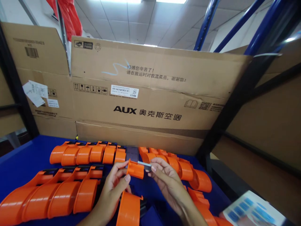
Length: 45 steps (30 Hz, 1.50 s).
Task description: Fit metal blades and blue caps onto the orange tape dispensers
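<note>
My left hand (115, 183) pinches a small orange plastic part (135, 170) between thumb and fingers, at the lower middle of the view. Between the thumb and fingers of my right hand (168, 183) is a toothed metal blade (144, 164) with a dark base. The blade's left end meets the top of the orange part; whether it is seated there I cannot tell. Below the hands stands a larger curved orange piece (129, 209), shaped like the body of a tape dispenser, cut off by the bottom edge.
Rows of orange tape-dispenser bodies (64, 196) lie on the blue table (16, 157) to the left, with more orange bodies (185, 169) to the right. A cardboard sheet (150, 100) stands behind. A white-and-blue box (255, 208) sits at lower right, beside a dark post (221, 116).
</note>
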{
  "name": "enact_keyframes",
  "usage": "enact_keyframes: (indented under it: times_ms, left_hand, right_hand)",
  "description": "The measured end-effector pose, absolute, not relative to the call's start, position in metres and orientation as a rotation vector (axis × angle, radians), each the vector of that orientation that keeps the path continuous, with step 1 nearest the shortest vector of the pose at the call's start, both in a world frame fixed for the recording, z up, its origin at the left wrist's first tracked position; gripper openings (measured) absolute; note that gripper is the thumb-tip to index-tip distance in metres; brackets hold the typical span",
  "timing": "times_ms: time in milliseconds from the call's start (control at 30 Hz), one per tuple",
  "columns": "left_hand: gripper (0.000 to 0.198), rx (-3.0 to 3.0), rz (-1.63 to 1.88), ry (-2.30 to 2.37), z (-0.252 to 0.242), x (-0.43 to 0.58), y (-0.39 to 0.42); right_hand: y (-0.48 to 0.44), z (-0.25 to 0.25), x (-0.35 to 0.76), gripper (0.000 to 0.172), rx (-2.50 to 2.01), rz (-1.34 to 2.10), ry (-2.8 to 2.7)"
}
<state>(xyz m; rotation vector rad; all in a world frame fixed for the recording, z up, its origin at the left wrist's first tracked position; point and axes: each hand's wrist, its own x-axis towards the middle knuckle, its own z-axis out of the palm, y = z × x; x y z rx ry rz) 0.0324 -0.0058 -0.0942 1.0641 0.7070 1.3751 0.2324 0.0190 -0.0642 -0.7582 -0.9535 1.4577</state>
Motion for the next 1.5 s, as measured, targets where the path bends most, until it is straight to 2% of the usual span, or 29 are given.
enact_keyframes:
  times_ms: [267,500,600,800,1033,1200,1367,1500]
  left_hand:
    - [0.038,1.049,1.351,0.643,-0.096,0.035,-0.008]
    - [0.04,1.176,1.303,0.638,-0.102,0.035,-0.014]
    - [0.044,1.159,1.362,0.706,-0.097,0.032,-0.012]
    - [0.052,0.93,1.592,0.852,-0.092,0.02,0.001]
    - [0.05,0.954,1.544,0.933,-0.097,0.019,0.006]
    - [0.049,0.983,1.537,0.929,-0.099,0.02,0.007]
    - [0.049,1.041,1.527,0.909,-0.093,0.023,0.0]
    - [0.049,1.052,1.513,0.898,-0.087,0.026,-0.006]
  right_hand:
    - [0.02,-0.072,0.232,0.025,-0.64,1.723,-0.935]
    - [0.015,-0.074,0.224,0.017,-0.638,1.758,-0.98]
    - [0.015,-0.075,0.219,0.022,-0.733,1.606,-1.128]
    - [0.009,-0.071,0.208,0.027,-1.098,0.938,-1.811]
    - [0.006,-0.07,0.205,0.041,-1.124,0.795,-2.381]
    - [0.011,-0.074,0.212,0.04,-1.17,0.601,-2.344]
    - [0.011,-0.073,0.211,0.047,-1.082,0.556,-2.36]
    - [0.012,-0.072,0.212,0.044,-1.148,0.501,-2.384]
